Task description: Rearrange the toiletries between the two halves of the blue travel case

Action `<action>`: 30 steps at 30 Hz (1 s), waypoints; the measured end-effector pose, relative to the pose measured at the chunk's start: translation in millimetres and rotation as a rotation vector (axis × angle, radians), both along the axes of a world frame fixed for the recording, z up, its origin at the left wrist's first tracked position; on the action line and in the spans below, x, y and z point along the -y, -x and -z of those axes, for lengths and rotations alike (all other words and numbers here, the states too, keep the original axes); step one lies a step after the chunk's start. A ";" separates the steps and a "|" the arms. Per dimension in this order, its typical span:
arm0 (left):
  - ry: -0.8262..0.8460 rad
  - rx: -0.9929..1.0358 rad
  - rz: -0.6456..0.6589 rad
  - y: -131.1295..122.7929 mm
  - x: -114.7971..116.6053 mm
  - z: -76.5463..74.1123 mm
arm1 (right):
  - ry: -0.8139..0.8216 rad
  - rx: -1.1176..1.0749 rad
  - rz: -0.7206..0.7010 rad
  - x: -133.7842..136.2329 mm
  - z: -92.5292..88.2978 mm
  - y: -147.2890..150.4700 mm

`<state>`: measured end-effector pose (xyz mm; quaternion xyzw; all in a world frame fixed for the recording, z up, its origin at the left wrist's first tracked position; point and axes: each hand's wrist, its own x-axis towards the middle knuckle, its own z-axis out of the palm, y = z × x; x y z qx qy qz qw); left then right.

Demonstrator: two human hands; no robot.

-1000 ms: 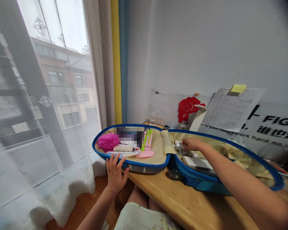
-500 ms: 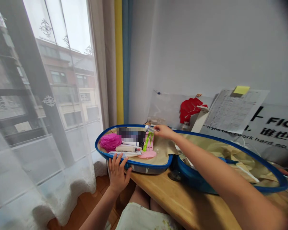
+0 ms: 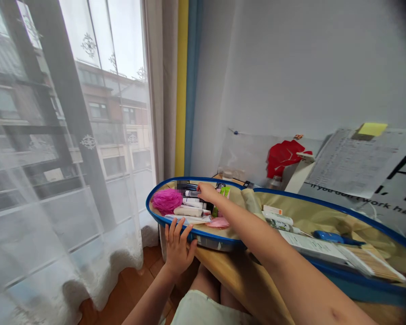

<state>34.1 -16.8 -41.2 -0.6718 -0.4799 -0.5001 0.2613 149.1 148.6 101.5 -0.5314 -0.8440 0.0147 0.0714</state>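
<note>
An open blue-rimmed case [image 3: 223,241] with a beige lining lies on the wooden table. My left hand [image 3: 178,246] rests against the near rim of its left half, fingers spread and thumb apart. Over that half, my right hand [image 3: 208,192] pinches a small white-capped tube [image 3: 192,193], laid level just above the other tubes; its far end is hidden by my fingers. Around it are a magenta mesh bath puff [image 3: 167,201], a white tube [image 3: 188,211], pink-and-green packets [image 3: 225,192] and a pink flat item [image 3: 218,223].
The case's right half holds a white box [image 3: 316,247], white bottles [image 3: 279,220], a blue-handled tool [image 3: 338,237] and a bundle of thin sticks [image 3: 375,262]. Sheer curtains [image 3: 122,189] hang at left. Behind are papers [image 3: 355,162] and a red item [image 3: 280,155] by the wall.
My right hand has moved left and down with the tube, from above the packets to beside the other tubes. The view has turned right. My left hand stays on the rim.
</note>
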 end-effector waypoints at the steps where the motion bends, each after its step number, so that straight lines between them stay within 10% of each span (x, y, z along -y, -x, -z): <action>1: 0.009 0.003 -0.003 -0.2 0.1 0.5 | 0.002 0.003 -0.005 -0.5 1.7 0.2; 9: -0.009 -0.006 -0.001 -0.2 -0.5 -0.9 | 0.044 0.003 -0.049 3.1 3.9 2.2; 15: -0.034 -0.013 0.008 1.2 -1.5 -3.2 | 0.018 -0.099 -0.025 13.4 -30.4 -22.7; 22: -0.040 -0.005 0.033 3.0 -1.3 -5.1 | 0.034 -0.192 0.131 27.4 -76.0 -146.2; 30: -0.040 -0.004 0.040 3.5 -1.7 -4.6 | 0.146 -0.104 0.377 45.6 -43.9 -271.6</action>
